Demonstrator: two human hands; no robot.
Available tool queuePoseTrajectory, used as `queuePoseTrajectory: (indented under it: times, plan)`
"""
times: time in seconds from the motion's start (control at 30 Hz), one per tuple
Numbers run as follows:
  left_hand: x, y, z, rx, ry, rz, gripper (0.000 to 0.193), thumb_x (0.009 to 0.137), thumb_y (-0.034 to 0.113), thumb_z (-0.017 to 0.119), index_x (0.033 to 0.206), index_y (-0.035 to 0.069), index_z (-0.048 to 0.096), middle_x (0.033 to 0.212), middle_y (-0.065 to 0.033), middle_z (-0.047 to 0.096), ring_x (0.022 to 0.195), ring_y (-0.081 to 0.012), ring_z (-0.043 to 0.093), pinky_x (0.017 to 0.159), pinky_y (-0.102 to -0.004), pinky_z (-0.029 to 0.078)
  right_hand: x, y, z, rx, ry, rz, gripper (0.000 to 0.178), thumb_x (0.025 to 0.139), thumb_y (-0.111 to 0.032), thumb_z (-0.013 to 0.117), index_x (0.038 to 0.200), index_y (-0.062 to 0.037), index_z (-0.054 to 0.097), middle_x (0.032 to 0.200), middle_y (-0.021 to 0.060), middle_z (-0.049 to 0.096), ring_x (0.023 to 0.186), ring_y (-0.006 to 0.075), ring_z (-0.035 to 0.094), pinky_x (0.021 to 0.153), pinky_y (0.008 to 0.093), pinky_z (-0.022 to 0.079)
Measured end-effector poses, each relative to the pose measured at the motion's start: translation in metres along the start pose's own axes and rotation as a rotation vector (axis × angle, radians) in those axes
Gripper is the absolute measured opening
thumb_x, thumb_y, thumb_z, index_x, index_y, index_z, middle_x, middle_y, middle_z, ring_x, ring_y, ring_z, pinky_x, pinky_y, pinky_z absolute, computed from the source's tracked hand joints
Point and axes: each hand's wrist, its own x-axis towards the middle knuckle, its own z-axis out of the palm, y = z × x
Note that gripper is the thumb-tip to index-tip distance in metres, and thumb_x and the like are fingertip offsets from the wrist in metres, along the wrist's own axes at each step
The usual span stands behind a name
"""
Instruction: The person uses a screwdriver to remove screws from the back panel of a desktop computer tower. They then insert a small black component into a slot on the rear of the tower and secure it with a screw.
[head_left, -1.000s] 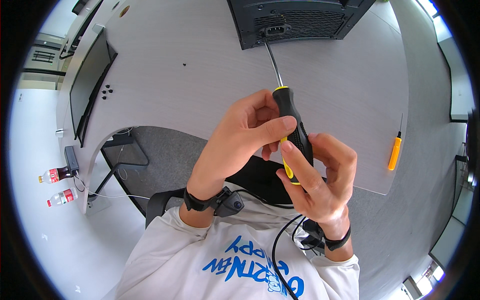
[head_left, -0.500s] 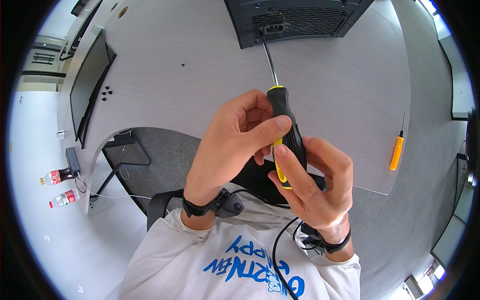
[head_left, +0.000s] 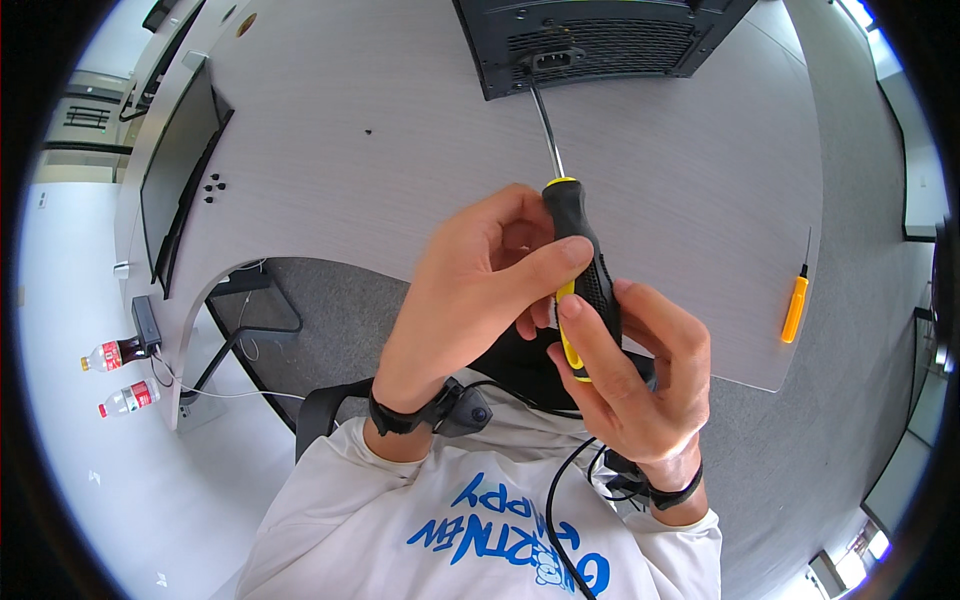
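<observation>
Both my hands grip one large screwdriver (head_left: 598,265) with a black and yellow handle. My left hand (head_left: 478,275) pinches the upper part of the handle, thumb lying across it. Lower down, the fingers of my right hand (head_left: 640,365) close around the handle's end. The metal shaft points away from me, its tip at the lower left edge of a black vented case (head_left: 600,45), just beside a power socket (head_left: 555,60). The exact contact of the tip is too small to make out.
An orange-handled thin screwdriver (head_left: 795,308) lies near the table's right edge. Several small dark screws (head_left: 214,187) sit beside a monitor (head_left: 185,170) at left, and one dark bit (head_left: 368,131) lies mid-table. Two bottles (head_left: 130,397) stand at far left.
The screwdriver and both hands have shifted very slightly right and down in the picture; the black case and table have shifted a little too. My grip looks the same.
</observation>
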Motion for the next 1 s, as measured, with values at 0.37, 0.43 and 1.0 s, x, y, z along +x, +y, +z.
queuePoseTrajectory:
  times: [0.37,0.43,1.0]
  plan:
    - [0.047,0.004,-0.001,0.047,0.116,0.112,0.035,0.103,0.034,0.056,0.119,0.005,0.065,0.079,-0.0037,0.064,0.062,-0.0096,0.061,0.047,-0.0236,0.044,-0.009,0.004,0.004,-0.042,0.033,-0.025,0.045,0.063,0.011,0.086,0.106,-0.0035,0.080,0.114,0.0160,0.057,0.071,0.0235,0.067,0.059,0.0283,0.059]
    - [0.051,0.004,-0.001,0.043,0.104,0.135,0.031,0.102,0.029,0.056,0.117,0.004,0.066,0.082,-0.0055,0.067,0.063,-0.0100,0.061,0.048,-0.0239,0.045,-0.009,0.005,0.004,-0.039,0.029,-0.024,0.045,0.063,0.011,0.086,0.105,-0.0031,0.080,0.114,0.0160,0.057,0.071,0.0233,0.067,0.059,0.0282,0.059]
    - [0.065,-0.002,-0.007,-0.023,0.037,0.179,0.018,0.098,0.021,0.059,0.104,0.005,0.064,0.083,-0.0034,0.065,0.067,-0.0103,0.063,0.050,-0.0249,0.049,-0.016,0.009,0.007,-0.079,0.071,0.015,0.038,0.067,0.009,0.087,0.103,-0.0039,0.081,0.113,0.0168,0.060,0.074,0.0229,0.068,0.059,0.0282,0.058]
